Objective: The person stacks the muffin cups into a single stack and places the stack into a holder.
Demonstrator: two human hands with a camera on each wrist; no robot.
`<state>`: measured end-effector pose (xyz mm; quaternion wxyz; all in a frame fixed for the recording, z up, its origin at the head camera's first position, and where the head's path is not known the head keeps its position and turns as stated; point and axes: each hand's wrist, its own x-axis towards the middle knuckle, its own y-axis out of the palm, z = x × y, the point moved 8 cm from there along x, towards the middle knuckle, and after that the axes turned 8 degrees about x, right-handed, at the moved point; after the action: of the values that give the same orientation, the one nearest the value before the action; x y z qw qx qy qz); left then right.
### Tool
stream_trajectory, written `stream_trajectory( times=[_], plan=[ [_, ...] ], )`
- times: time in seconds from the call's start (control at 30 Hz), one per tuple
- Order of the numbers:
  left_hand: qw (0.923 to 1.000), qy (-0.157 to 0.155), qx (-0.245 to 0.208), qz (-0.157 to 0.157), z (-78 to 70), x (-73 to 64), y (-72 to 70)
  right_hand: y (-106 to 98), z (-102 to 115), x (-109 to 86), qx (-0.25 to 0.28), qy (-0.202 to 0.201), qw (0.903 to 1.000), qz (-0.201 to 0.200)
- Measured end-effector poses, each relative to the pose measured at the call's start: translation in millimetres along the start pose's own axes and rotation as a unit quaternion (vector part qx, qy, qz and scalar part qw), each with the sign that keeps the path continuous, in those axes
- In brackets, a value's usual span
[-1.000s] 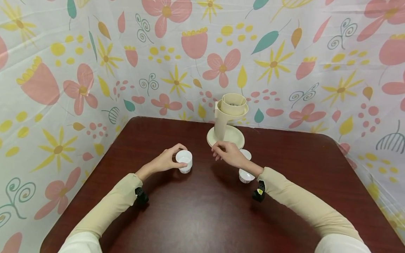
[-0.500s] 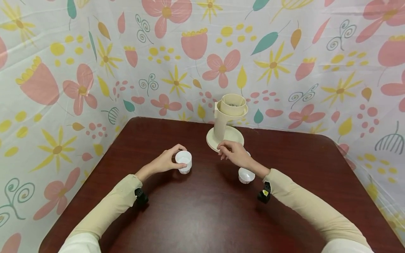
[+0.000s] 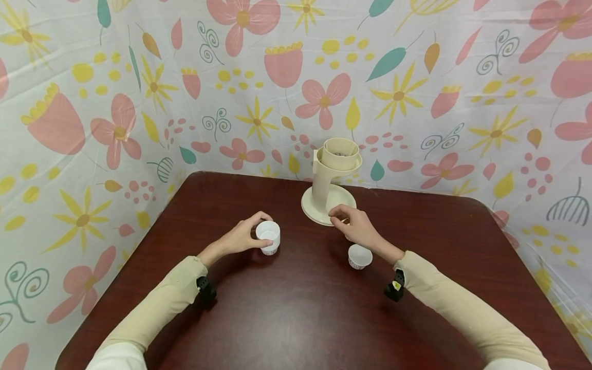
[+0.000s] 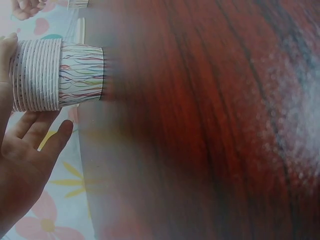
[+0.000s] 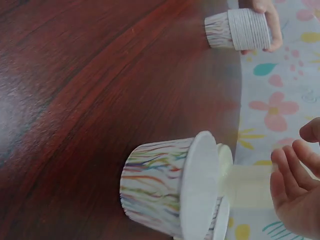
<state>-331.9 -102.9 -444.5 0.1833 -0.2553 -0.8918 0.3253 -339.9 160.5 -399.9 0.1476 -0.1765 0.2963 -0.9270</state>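
Observation:
My left hand (image 3: 242,237) grips a stack of white paper baking cups (image 3: 268,239) by its side, thumb toward me. In the left wrist view the stack (image 4: 57,75) shows many nested rims and a bottom cup with coloured wavy lines. My right hand (image 3: 356,226) hovers with loosely bent fingers and nothing in them. Just below it stands a single paper cup (image 3: 359,258), upright on the table. Another cup (image 5: 220,222) is behind that one, mostly hidden by my right hand in the head view.
A cream stand (image 3: 321,190) with a round base and a ring-shaped top holding a cup-like container (image 3: 341,154) stands at the table's back edge. The dark red table (image 3: 277,313) meets a flower-patterned curtain (image 3: 185,92) behind and to the left.
My right hand has drifted right and a little toward me, passing over the farther cup and showing more of the nearer one. The left hand with its stack stays almost still.

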Motion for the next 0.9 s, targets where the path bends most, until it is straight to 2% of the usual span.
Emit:
stream_trajectory(
  times=[0.27,0.53,0.73,0.9],
  plan=[
    [1.0,-0.005,-0.006,0.005,2.4,0.2,0.5,-9,-17,-5.8,-0.009,0.014,0.9993,-0.032],
    [0.9999,0.007,-0.008,0.002,2.3,1.4,0.4,-21,-33,-12.9,-0.054,0.045,0.9946,-0.077],
    [1.0,0.001,-0.006,-0.003,1.1,1.6,-0.8,-25,-43,-16.8,-0.086,0.066,0.991,-0.079],
    [1.0,-0.002,0.005,-0.003,-0.2,0.6,0.2,-24,-54,-21.7,-0.11,0.112,0.9852,-0.068]
  ],
)
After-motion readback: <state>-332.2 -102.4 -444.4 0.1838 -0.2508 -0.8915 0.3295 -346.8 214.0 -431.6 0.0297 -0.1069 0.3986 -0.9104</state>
